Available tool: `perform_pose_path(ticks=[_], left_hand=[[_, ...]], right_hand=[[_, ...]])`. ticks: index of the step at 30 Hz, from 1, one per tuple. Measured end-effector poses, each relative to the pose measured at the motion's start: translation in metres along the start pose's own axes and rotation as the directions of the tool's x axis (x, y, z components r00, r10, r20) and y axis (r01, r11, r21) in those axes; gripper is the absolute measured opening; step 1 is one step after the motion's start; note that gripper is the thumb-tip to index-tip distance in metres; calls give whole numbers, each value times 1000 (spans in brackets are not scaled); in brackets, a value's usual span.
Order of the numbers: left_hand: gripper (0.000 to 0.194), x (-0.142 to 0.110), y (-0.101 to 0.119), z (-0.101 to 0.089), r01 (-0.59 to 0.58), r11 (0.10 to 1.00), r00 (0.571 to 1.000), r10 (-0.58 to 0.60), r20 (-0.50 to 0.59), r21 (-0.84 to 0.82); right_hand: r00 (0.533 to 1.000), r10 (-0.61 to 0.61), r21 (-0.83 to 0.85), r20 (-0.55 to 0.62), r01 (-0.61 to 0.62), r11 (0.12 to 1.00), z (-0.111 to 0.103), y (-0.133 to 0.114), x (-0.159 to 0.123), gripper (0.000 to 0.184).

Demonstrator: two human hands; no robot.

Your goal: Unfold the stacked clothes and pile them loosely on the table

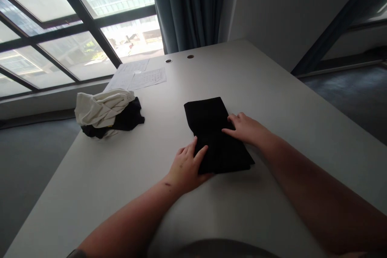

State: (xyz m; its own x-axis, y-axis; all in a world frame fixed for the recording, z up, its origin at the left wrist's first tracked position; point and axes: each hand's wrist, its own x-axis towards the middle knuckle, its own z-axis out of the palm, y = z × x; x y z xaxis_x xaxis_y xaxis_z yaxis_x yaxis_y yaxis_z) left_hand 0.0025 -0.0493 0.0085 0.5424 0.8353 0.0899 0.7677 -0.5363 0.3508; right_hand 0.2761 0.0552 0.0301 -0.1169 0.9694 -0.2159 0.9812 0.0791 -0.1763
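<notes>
While both forearms reach out over the counter point(272, 72), the left hand point(186, 165) lies with its fingers spread, their tips pressing on the near left side of a folded black cloth point(211, 129), and the right hand point(246, 129) rests nearly flat, fingers slightly parted, against the cloth's right side; neither hand pinches it. The cloth lies flat on the counter in a long folded strip, between the two hands. Well to its left sits a crumpled heap of white fabric point(102, 109) on top of black fabric point(128, 117). Beyond that heap lie sheets of printed paper point(136, 74), near two round grommets point(168, 61) set in the counter. Past the far edge hangs a dark blue curtain point(187, 4) beside a large window point(78, 20)
</notes>
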Motion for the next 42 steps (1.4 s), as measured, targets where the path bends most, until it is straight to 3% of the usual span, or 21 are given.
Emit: perform_pose_path(ticks=[2,5,7,9,12,14,16,18,19,21,23,25,26,27,29,31,33,34,36,39,42], left_hand=[[72,5,-6,2,39,998,999,-40,-7,-44],[54,16,-24,0,105,985,993,-112,-47,-136],[47,20,-35,-3,142,968,976,-172,-136,-207],[49,21,-39,-5,128,959,954,-189,-235,-251],[68,21,-37,-7,30,961,963,-102,-249,-275],[70,22,-35,-7,15,934,967,-105,-232,-358],[49,24,-36,-7,93,867,936,-243,-253,-489],[28,27,-47,-9,213,769,853,-447,-269,-603],[28,28,-56,-10,270,719,799,-539,-268,-641],[31,27,-80,-16,359,638,687,-675,-270,-681],[22,24,-105,-22,422,617,572,-750,-332,-664],[30,19,-122,-29,475,690,498,-722,-480,-546],[41,17,-125,-32,483,750,499,-660,-562,-452],[51,16,-125,-34,467,814,535,-571,-622,-346],[58,15,-114,-34,341,927,687,-359,-631,-156],[52,18,-97,-29,135,990,868,-137,-477,-38],[41,23,-81,-23,0,1000,966,6,-260,24],[35,25,-75,-20,-10,999,981,20,-191,52],[23,28,-71,-19,74,989,979,-48,-198,125],[22,28,-82,-24,291,929,918,-204,-339,230],[28,26,-99,-31,472,837,863,-373,-340,277]], right_hand=[[996,83,47,-35,-81,996,1,-1,4,57],[998,23,345,-55,-3,939,-1,-7,5,56],[999,-46,645,-27,53,762,-2,-15,1,59],[987,-161,874,11,69,481,0,-27,-5,62],[949,-314,989,-13,58,135,8,-52,-15,59],[942,-334,999,-28,32,8,15,-67,-17,57],[957,-289,999,-20,7,-45,22,-78,-14,58],[982,-190,1000,-20,16,-24,29,-83,-8,54],[988,-147,999,-37,41,25,32,-83,-6,50],[981,-154,966,-118,150,212,36,-81,-4,38],[927,-317,832,-200,331,444,39,-81,-7,31],[841,-496,602,-216,515,610,41,-85,-15,38],[808,-550,480,-209,575,663,41,-89,-20,44],[791,-578,368,-199,607,704,41,-93,-24,47],[793,-585,203,-171,610,766,40,-100,-30,41],[804,-580,126,-132,594,795,37,-104,-33,32],[810,-578,104,-95,586,804,30,-101,-34,33],[817,-572,108,-73,576,810,25,-96,-33,35],[842,-539,149,-5,534,832,14,-83,-31,43],[905,-402,211,136,370,905,-6,-55,-22,50],[931,-268,206,249,219,954,-21,-30,-13,38]])
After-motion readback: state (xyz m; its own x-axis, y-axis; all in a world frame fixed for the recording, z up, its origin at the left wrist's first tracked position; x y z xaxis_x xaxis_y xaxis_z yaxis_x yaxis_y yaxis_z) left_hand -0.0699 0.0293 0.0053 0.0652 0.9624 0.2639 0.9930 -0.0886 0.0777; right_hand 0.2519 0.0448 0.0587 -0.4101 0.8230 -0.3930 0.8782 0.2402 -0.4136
